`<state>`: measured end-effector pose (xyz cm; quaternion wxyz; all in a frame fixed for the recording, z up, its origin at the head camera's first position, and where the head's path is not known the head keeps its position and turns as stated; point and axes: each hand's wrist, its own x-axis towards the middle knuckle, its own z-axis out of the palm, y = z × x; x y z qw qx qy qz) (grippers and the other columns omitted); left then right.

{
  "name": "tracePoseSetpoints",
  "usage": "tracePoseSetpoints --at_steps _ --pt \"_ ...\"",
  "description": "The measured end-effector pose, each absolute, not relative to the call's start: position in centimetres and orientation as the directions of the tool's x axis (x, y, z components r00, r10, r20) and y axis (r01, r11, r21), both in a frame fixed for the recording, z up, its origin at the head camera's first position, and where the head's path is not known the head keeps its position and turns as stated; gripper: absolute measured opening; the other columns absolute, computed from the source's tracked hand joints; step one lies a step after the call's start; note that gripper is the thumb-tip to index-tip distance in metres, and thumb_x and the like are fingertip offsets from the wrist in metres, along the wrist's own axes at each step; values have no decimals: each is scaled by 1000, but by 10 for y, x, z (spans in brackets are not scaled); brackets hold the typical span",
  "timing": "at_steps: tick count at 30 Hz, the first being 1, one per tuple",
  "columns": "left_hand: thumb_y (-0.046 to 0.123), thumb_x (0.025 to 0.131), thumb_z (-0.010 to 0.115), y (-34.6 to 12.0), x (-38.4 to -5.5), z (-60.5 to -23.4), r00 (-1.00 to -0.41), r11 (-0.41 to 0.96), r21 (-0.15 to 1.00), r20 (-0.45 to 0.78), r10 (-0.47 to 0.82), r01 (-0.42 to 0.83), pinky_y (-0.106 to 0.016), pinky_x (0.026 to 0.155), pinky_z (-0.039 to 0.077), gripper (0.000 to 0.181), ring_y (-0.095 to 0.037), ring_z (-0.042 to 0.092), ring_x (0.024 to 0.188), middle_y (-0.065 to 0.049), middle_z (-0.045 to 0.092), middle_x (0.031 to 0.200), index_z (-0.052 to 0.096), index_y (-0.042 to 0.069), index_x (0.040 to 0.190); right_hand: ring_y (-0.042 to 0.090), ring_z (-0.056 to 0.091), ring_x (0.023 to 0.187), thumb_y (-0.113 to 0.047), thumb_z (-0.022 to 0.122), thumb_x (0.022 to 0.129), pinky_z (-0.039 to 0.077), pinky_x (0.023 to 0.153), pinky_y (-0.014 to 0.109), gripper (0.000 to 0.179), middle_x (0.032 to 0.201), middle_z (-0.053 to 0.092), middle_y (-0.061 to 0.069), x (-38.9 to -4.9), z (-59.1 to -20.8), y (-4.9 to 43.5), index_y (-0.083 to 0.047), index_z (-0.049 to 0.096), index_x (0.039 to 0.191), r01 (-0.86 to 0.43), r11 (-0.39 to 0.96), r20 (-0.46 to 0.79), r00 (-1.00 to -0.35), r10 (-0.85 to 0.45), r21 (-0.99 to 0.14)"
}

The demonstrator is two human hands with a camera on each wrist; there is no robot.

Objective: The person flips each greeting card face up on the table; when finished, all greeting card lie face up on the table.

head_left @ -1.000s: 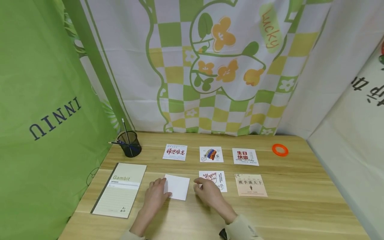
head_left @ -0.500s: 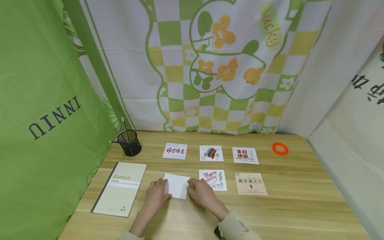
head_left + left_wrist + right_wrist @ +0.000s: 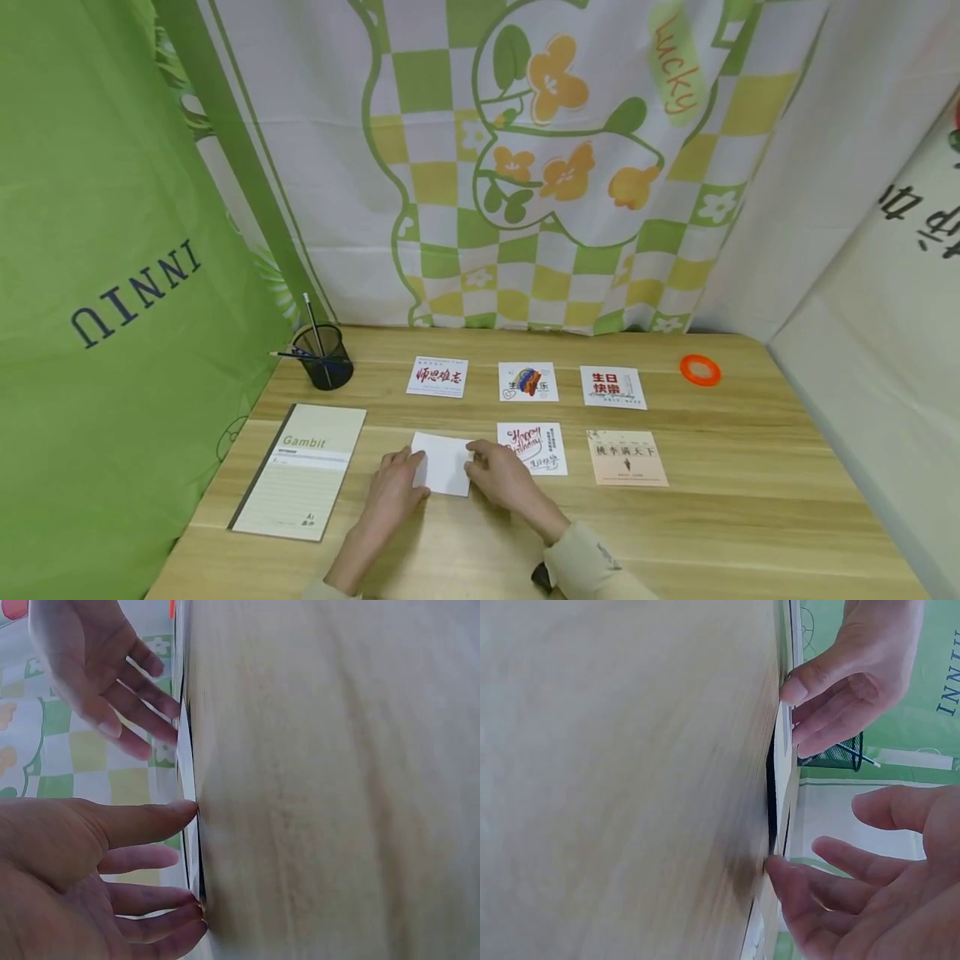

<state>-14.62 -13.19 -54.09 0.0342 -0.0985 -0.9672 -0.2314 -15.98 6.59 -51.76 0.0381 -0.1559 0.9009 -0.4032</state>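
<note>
A blank white card (image 3: 444, 467) lies on the wooden table between both hands. At its left side, my left hand (image 3: 392, 485) holds it lightly, fingertips along the left edge and the thumb by the near corner. My right hand (image 3: 504, 479) touches the right edge with its fingertips. In the right wrist view, the right thumb (image 3: 889, 806) stands apart from the fingers, and a dark gap shows along the card's near side. Beside the right hand lies a "Happy Birthday" card (image 3: 542, 454), its lower left part covered by that hand.
A Gambit notebook (image 3: 300, 471) lies at the left, below a black mesh pen cup (image 3: 324, 358). Three printed cards form a back row, including a red-lettered one (image 3: 437, 377). A beige card (image 3: 627, 458) and an orange ring (image 3: 701, 371) are at the right.
My right hand has come leftward from the birthday card to the white card's right edge. The white card has shifted very slightly; the left hand stays by its left side.
</note>
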Motion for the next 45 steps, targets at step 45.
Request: tracePoseSetpoints --at_steps 45 --pt "-12 75 64 -149 -149 -539 -977 649 750 207 -45 129 -44 81 55 29 -32 68 93 -18 71 102 73 -3 101 24 69 77 1 69 78 57 71 34 22 95 71 18 -163 -526 80 3 70 100 -295 571 123 -939 -321 -766"
